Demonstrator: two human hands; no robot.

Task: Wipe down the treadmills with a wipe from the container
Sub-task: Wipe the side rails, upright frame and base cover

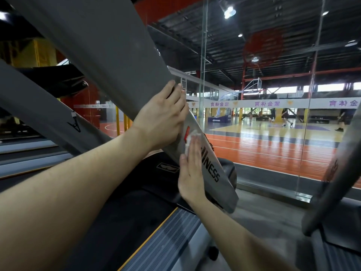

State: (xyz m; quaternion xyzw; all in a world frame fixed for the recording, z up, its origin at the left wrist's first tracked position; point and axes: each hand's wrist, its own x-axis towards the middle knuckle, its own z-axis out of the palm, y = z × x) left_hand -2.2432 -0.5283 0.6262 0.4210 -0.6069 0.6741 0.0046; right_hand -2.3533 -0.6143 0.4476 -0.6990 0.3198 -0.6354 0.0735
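Beside the wipe — "NESS" lettering

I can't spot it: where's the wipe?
Head view, centre: the wipe is pressed under the right hand against the treadmill upright, just below the left hand.
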